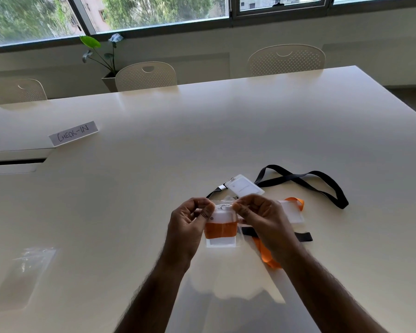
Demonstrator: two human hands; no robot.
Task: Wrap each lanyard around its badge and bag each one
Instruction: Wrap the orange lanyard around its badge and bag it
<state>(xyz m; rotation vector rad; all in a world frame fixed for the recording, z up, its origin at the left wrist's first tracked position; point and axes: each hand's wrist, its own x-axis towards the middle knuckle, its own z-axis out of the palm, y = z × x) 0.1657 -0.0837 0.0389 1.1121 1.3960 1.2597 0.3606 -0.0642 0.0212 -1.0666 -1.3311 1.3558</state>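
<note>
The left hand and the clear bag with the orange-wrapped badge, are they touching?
Touching. The head view shows the left hand pinching the top edge of the clear bag, opposite the right hand.

White paper sign on the table reads "CHECK-IN", handwritten in capitals; print on badge too small to read

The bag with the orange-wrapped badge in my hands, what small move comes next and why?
Probably run the fingertips along the top to seal the clear bag. The orange-wrapped badge already sits inside, and the left hand and right hand both pinch its upper edge. Other badges lie on the table unwrapped, so finish this one first.
</note>
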